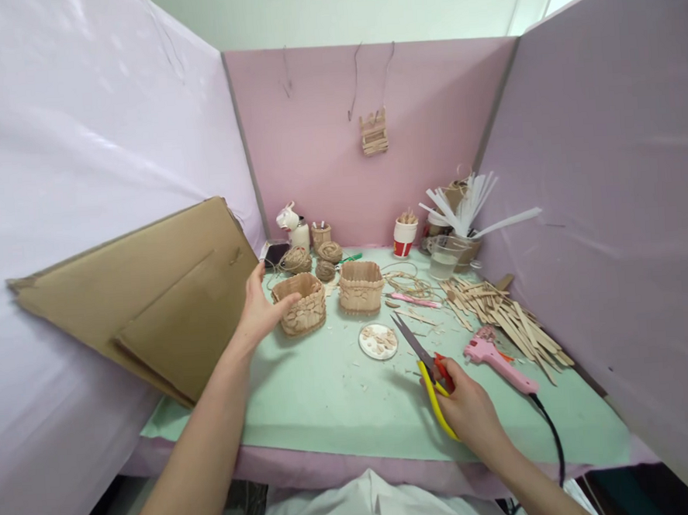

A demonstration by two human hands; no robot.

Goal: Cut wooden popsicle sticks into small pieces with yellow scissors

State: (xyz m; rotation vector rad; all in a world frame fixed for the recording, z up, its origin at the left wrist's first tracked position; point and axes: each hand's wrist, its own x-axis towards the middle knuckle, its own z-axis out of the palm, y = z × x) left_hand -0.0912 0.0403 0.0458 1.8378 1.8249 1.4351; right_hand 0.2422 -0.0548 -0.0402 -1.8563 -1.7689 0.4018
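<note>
My left hand [260,313] reaches over the table's left side with thumb and fingers apart, holding nothing. Its thumb passes in front of the rim of a small wooden-sided basket [303,320]; whether it touches is hard to tell. A second basket [361,291] of similar make stands just right of that one. In my right hand [470,405] is a pair of scissors [418,345] with red and yellow handles, its blades nearly together and pointing away to the left. Close to the blade tips lies a white round dish [378,342] with small wood bits in it.
Leaning cardboard [165,292] fills the left. Balls of twine [296,260] sit behind the baskets. Rightward are a pink glue gun [502,364] with a black cord, a pile of wooden sticks [514,321], a clear cup [444,259] and a paper cup [404,237] of sticks.
</note>
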